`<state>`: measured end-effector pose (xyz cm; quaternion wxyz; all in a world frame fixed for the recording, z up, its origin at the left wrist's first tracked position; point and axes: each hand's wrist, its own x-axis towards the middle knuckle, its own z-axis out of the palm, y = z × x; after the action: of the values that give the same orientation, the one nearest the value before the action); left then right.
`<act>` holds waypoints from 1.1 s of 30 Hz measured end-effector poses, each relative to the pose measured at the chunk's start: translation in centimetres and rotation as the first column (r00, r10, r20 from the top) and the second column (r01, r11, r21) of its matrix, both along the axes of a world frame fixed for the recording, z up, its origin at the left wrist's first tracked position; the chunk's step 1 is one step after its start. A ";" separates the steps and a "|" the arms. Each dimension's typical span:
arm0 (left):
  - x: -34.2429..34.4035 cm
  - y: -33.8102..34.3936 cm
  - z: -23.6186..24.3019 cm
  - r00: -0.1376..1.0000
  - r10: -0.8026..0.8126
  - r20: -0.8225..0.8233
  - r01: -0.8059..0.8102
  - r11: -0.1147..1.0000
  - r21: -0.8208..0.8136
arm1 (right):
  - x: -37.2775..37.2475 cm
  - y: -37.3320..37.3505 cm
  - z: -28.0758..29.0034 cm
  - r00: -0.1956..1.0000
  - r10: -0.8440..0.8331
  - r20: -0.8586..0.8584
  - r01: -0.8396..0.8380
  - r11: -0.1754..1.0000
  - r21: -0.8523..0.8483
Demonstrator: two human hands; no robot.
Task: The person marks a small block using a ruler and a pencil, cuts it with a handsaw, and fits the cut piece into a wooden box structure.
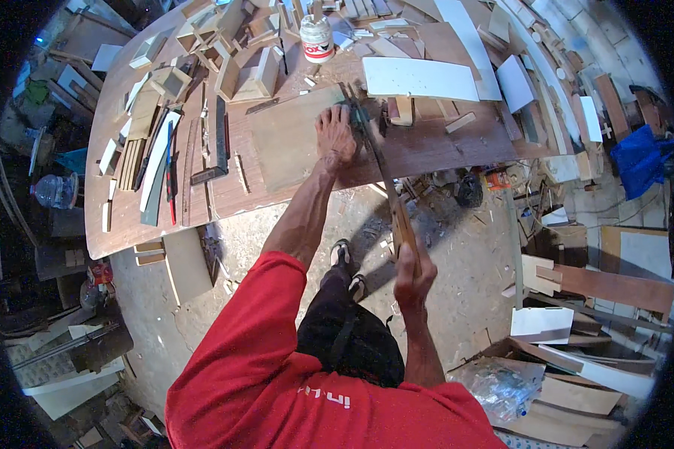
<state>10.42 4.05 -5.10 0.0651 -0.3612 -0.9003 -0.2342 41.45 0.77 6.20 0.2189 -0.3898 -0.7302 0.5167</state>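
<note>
My right hand (414, 275) is closed around the handle of a handsaw (387, 183). The narrow blade runs up and away from my body, across the table's near edge and along the right side of a thin brown board (284, 146). My left hand (336, 136) lies on that board near its right edge, fingers stretched forward and slightly bent, close beside the blade. Where the blade's far end meets the board is blurred and dark, so I cannot tell if it is in the wood.
On the brown worktable (236, 196) lie a dark try square (219, 142), a red stick (171, 179), a wooden box frame (251, 78) and a white tub (317, 41). A white panel (421, 78) lies right of the saw. Offcuts (591, 288) are stacked at the right.
</note>
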 end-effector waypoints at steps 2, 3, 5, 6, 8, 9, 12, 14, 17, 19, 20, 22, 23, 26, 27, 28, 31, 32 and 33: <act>-0.3 0.2 -0.1 0.995 0.001 -0.103 0.000 1.000 0.003 | -1.1 1.9 -1.3 0.998 0.028 -0.053 -0.025 0.998 0.057; -0.5 0.0 -0.2 0.993 0.004 -0.115 -0.007 1.000 -0.025 | -1.1 2.2 -1.4 0.996 0.059 -0.069 -0.054 0.995 0.080; -0.5 -0.7 -0.4 0.997 0.018 -0.075 -0.022 0.999 -0.049 | 0.0 0.9 -1.7 0.995 0.084 -0.052 -0.079 0.993 0.083; -1.0 -0.5 -0.3 0.998 0.033 -0.046 -0.035 0.998 -0.059 | 0.3 0.3 -1.8 0.993 0.107 -0.043 -0.102 0.990 0.101; -0.6 -0.7 -0.1 0.999 0.018 -0.041 -0.020 0.999 -0.045 | 1.4 -0.8 -1.7 0.990 0.070 -0.124 -0.051 0.987 0.152; -0.5 -0.8 -0.2 0.999 0.013 -0.034 -0.015 0.999 -0.051 | 1.7 -0.9 -1.5 0.994 0.050 -0.101 -0.042 0.996 0.073; -0.5 0.2 0.6 0.998 0.002 -0.062 -0.003 1.000 -0.011 | 2.6 -0.5 -3.2 0.996 0.014 -0.092 -0.014 1.000 -0.004; 0.0 0.1 0.5 0.996 0.001 -0.090 0.000 1.000 0.020 | 2.1 0.6 -4.3 0.990 -0.131 -0.061 0.130 0.991 -0.015; -0.5 -0.1 0.6 0.994 -0.002 -0.113 0.001 1.000 -0.012 | 2.8 1.8 -4.1 0.991 -0.072 -0.111 0.069 0.997 -0.031; -0.7 -0.3 1.1 0.999 0.013 -0.036 -0.014 1.000 -0.025 | 2.6 1.9 -2.6 0.991 0.109 -0.079 -0.108 0.994 0.014; -0.4 -0.4 1.1 0.999 0.006 -0.035 -0.007 1.000 -0.025 | 3.1 1.2 -2.7 0.987 0.146 -0.064 -0.143 0.988 0.051; -0.4 -0.7 1.0 0.999 -0.012 -0.044 0.012 1.000 -0.006 | 2.2 0.6 -1.2 0.991 0.081 -0.109 -0.076 0.996 0.049; -0.3 -0.7 0.7 0.997 -0.006 -0.082 0.005 1.000 -0.015 | 2.3 0.4 -1.2 0.990 0.079 -0.113 -0.074 0.996 0.051; -0.5 -0.7 0.3 0.997 -0.013 -0.072 0.010 0.999 -0.038 | 2.9 -0.5 -1.1 0.990 0.100 -0.096 -0.095 0.994 0.052; -0.4 -0.6 0.3 0.997 -0.014 -0.072 0.011 0.999 -0.034 | 2.8 -0.7 -0.9 0.993 0.072 -0.092 -0.068 0.997 0.047; -0.2 -0.6 0.4 0.998 -0.026 -0.051 0.025 0.999 -0.027 | 2.8 -0.7 -0.8 0.995 0.047 -0.089 -0.044 0.998 0.040; 0.1 -0.4 0.7 0.999 -0.032 -0.009 0.032 0.999 -0.007 | 2.5 -0.4 0.1 0.994 0.050 -0.093 -0.050 0.999 0.010; 0.0 -0.3 0.9 1.000 -0.027 0.012 0.027 1.000 0.003 | 2.6 -0.3 0.7 0.994 0.051 -0.094 -0.050 0.999 0.013; -0.1 -0.2 0.7 1.000 -0.027 0.010 0.027 1.000 0.006 | 3.0 -0.3 1.5 0.994 0.030 -0.100 -0.029 0.999 0.015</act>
<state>10.37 3.85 -4.41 0.0583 -0.3721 -0.8948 -0.2398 44.44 0.46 7.72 0.2504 -0.3510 -0.7273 0.5340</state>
